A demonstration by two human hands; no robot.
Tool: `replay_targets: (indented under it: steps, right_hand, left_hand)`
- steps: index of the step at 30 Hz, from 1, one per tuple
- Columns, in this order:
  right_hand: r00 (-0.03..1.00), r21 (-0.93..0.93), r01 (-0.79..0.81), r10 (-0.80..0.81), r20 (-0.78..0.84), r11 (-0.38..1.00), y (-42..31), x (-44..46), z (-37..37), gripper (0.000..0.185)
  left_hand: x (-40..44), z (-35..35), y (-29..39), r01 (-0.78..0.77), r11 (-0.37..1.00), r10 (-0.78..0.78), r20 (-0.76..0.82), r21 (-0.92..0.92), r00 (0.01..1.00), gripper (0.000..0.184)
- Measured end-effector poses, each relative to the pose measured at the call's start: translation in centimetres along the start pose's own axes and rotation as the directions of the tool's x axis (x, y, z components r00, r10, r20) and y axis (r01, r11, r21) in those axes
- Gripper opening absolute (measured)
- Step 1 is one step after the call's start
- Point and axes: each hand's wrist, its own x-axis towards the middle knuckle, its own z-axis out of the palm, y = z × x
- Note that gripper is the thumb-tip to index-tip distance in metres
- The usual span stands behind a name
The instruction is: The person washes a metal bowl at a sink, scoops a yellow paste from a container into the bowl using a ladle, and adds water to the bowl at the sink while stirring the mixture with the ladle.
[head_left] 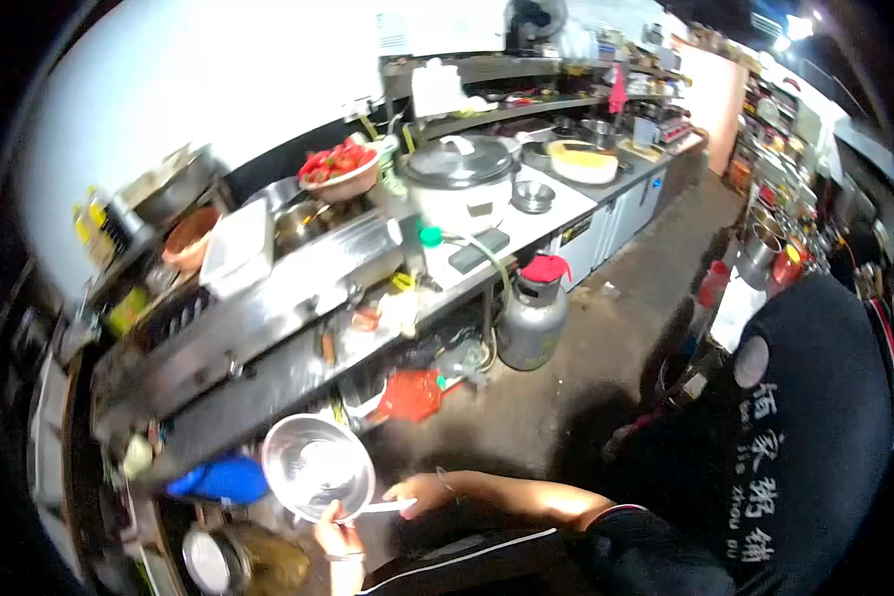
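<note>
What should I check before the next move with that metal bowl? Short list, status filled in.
1. Left hand holding the metal bowl at its near edge: ok.
2. Right hand gripping the white handle: cannot tell, too blurred.
3. Bowl's contents: cannot tell, glare inside.
4. Floor free of obstacles: not ok, gas cylinder stands there.
5. Dark lid on the large pot: ok.

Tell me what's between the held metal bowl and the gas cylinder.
In the head view, an unidentifiable red item lies between the metal bowl and the gas cylinder, plus blurred clutter nearer the cylinder.
</note>
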Motion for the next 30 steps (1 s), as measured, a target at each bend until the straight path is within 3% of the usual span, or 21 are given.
replay_targets:
  steps: [1, 3, 4, 5, 6, 7, 8, 9, 10, 11, 13, 14, 15, 17, 18, 21, 22, 23, 27, 29, 30]
  right_hand:
    - [1.0, -0.095, 0.026, -0.027, -0.015, 0.995, 2.1, 0.3, -2.4, 0.057]
    - [0.941, 0.06, -0.143, 0.154, -0.301, 0.988, 2.8, -2.7, -6.2, 0.042]
    - [0.915, -0.146, -0.093, 0.026, -0.403, 0.985, 16.7, 0.1, -5.3, 0.04]
    - [0.773, -0.069, -0.397, 0.292, -0.563, 0.915, 14.4, -2.7, -7.2, 0.035]
    - [0.642, 0.12, -0.065, 0.134, -0.755, 0.991, 8.9, -8.0, -8.5, 0.037]
    - [0.421, 0.244, -0.218, 0.317, -0.85, 0.945, 10.4, -9.2, -9.0, 0.036]
    - [0.319, 0.142, -0.242, 0.217, -0.923, 0.96, 14.9, -10.6, -9.1, 0.035]
    - [0.243, 0.229, -0.209, 0.278, -0.93, 0.951, 16.6, -12.7, -9.9, 0.027]
    - [0.135, 0.106, -0.445, 0.184, -0.974, 0.889, 14.4, -15.5, -11.9, 0.022]
    - [-0.108, 0.27, -0.41, 0.248, -0.963, 0.871, 15.3, -17.6, -12.4, 0.019]
    - [-0.387, 0.359, -0.186, 0.267, -0.883, 0.915, 20.0, -22.0, -12.7, 0.019]
    - [-0.48, 0.485, -0.04, 0.409, -0.776, 0.874, 21.4, -24.7, -13.8, 0.017]
    - [-0.54, 0.586, 0.122, 0.549, -0.638, 0.801, 22.5, -27.3, -14.2, 0.017]
    - [-0.324, 0.467, 0.77, 0.897, -0.302, 0.435, 26.1, -33.0, -15.6, 0.018]
    - [-0.343, 0.53, 0.756, 0.923, -0.177, 0.383, 27.9, -35.3, -16.4, 0.016]
    - [-0.175, 0.366, 0.909, 0.98, -0.095, 0.198, 29.8, -42.9, -20.2, 0.018]
    - [-0.323, 0.417, 0.839, 0.937, -0.134, 0.349, 29.4, -45.2, -22.3, 0.019]
    - [-0.355, 0.433, 0.801, 0.911, -0.211, 0.413, 29.5, -47.8, -24.2, 0.018]
    - [-0.503, 0.434, 0.623, 0.758, -0.415, 0.651, 30.2, -59.2, -33.4, 0.017]
    - [-0.56, 0.402, 0.509, 0.647, -0.517, 0.761, 32.1, -65.3, -38.1, 0.019]
    - [-0.553, 0.485, 0.529, 0.717, -0.425, 0.696, 33.0, -68.4, -39.9, 0.018]
  left_hand:
    - [0.9, 4.7, -0.8, 0.01, 1.0, -0.011, 0.046, 0.025, 0.999, 0.008]
    - [5.9, 10.0, -4.6, 0.154, 0.972, -0.184, 0.168, 0.178, 0.968, 0.016]
    - [7.3, 13.1, -6.5, -0.031, 0.91, -0.126, 0.346, 0.414, 0.93, 0.018]
    - [8.4, 16.4, -8.1, -0.316, 0.751, -0.112, 0.583, 0.58, 0.805, 0.019]
    - [9.5, 19.8, -9.8, -0.621, 0.549, -0.09, 0.778, 0.56, 0.622, 0.021]
    - [10.7, 23.3, -11.5, -0.897, 0.281, -0.155, 0.938, 0.342, 0.31, 0.023]
    - [12.4, 25.3, -14.5, -0.894, 0.204, -0.319, 0.891, 0.398, 0.323, 0.024]
    - [13.4, 27.7, -17.3, -0.87, 0.274, -0.382, 0.876, 0.411, 0.294, 0.022]
    - [14.0, 30.4, -20.3, -0.701, 0.472, -0.457, 0.828, 0.535, 0.324, 0.02]
    - [14.4, 32.8, -23.1, -0.371, 0.64, -0.56, 0.739, 0.673, 0.376, 0.018]
    - [12.7, 38.9, -26.4, 0.115, 0.602, -0.748, 0.508, 0.79, 0.426, 0.013]
    - [12.5, 41.1, -28.0, -0.027, 0.581, -0.728, 0.534, 0.813, 0.43, 0.011]
    - [13.9, 42.1, -31.0, 0.211, 0.539, -0.804, 0.425, 0.815, 0.416, 0.011]
    - [14.1, 46.3, -34.6, 0.565, 0.446, -0.893, 0.306, 0.693, 0.33, 0.013]
    - [13.3, 49.0, -35.1, 0.572, 0.41, -0.909, 0.269, 0.711, 0.317, 0.015]
    - [12.4, 55.0, -37.6, 0.648, 0.351, -0.934, 0.202, 0.676, 0.295, 0.016]
    - [13.5, 56.6, -39.6, 0.649, 0.303, -0.945, 0.132, 0.698, 0.299, 0.017]
    - [15.2, 57.8, -41.7, 0.655, 0.255, -0.951, 0.063, 0.711, 0.302, 0.017]
    - [15.5, 66.7, -48.7, 0.575, 0.301, -0.944, 0.154, 0.761, 0.29, 0.02]
    - [11.9, 73.2, -52.2, 0.652, 0.325, -0.942, 0.173, 0.686, 0.287, 0.017]
    - [12.2, 75.3, -55.4, 0.68, 0.324, -0.944, 0.182, 0.658, 0.274, 0.017]
